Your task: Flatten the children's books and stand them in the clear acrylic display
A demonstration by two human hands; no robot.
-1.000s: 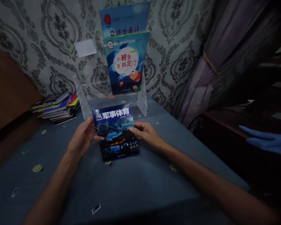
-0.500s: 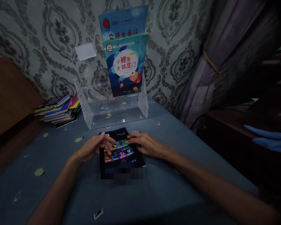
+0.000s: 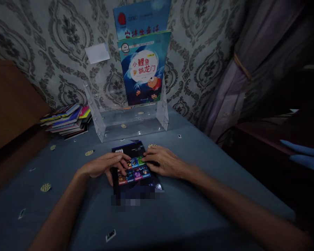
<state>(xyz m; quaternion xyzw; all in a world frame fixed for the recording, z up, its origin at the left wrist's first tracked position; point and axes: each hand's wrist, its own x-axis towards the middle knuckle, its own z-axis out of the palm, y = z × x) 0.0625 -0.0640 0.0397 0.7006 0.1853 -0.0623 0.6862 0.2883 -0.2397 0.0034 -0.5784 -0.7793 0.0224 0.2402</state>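
Both grips lie open: the left hand [image 3: 104, 166] and the right hand [image 3: 164, 162] rest palm down, fingers spread flat on one dark book [image 3: 133, 150], neither closed around it. The book lies flat on the table [image 3: 172, 209], just in front of one clear acrylic stand [image 3: 131, 122]. The forearms reach in from the lower edge and meet over the cover, fingertips nearly touching. Two picture books stand upright in the stand, a blue fish-cover book [image 3: 143, 66] in front and a second blue book [image 3: 142, 17] behind it. One loose stack of books [image 3: 65, 120], too many to count, sits at the left. A blue cloth with gold discs covers the table. Behind are patterned wallpaper [image 3: 54, 42], a tied curtain [image 3: 232, 73], and another person's blue-gloved hand [image 3: 303, 155] at the right edge.
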